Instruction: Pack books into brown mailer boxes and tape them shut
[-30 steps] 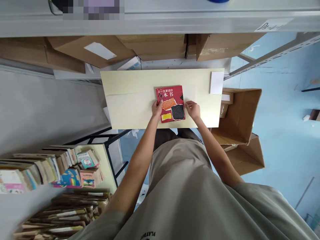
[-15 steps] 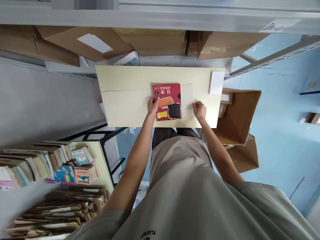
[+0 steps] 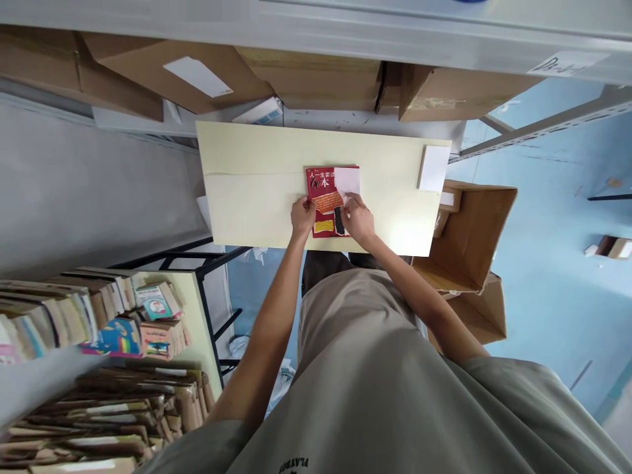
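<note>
Head view: the left hand (image 3: 302,216) presses its fingers on the left edge of a red book (image 3: 326,201), and the right hand (image 3: 359,220) pinches a pale sheet (image 3: 347,180) folded over the book's right side. The book lies flat on a pale yellow table (image 3: 257,191). A white card (image 3: 433,168) sits near the table's right end, with an open cardboard box (image 3: 474,230) just beside it and stacked books (image 3: 99,322) lower left.

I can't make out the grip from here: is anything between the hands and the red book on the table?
Nothing visible. The left hand rests on the red book's left edge, and the right hand lies on its cover, pressing a pale sheet over it. Both touch it directly.
</note>
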{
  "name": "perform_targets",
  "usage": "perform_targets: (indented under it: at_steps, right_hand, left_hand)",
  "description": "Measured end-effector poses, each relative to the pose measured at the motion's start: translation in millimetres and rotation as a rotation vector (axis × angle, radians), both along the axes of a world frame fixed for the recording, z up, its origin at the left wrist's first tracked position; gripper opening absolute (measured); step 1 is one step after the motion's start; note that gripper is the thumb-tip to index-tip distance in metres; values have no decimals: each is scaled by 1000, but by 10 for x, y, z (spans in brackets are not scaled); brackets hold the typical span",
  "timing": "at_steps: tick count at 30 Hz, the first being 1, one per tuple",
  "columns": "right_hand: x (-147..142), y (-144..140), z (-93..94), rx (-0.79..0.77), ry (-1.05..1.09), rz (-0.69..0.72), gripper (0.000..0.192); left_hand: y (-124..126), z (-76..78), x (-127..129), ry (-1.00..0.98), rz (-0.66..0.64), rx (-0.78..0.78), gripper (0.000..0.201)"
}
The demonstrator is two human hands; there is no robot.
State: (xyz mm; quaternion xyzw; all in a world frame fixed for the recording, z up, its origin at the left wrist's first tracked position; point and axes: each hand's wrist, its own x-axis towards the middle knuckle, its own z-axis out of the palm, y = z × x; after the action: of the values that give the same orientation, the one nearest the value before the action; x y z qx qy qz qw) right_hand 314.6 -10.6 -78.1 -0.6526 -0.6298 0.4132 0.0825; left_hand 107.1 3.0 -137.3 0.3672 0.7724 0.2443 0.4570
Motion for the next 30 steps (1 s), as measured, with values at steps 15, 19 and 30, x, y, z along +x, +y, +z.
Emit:
perform_targets:
  at_steps: [15, 19, 30]
  right_hand:
    - [-340, 8, -7, 41, -75, 75, 28]
    - [-437, 28, -75, -3, -121, 106, 30]
    - [-183, 44, -316, 19, 32, 100, 56]
  left_hand:
    - [-17, -118, -115, -301, 277, 94, 26]
    - [-68, -108, -133, -190, 208, 83, 23]
    - [-368, 0, 382, 354, -43, 2, 107]
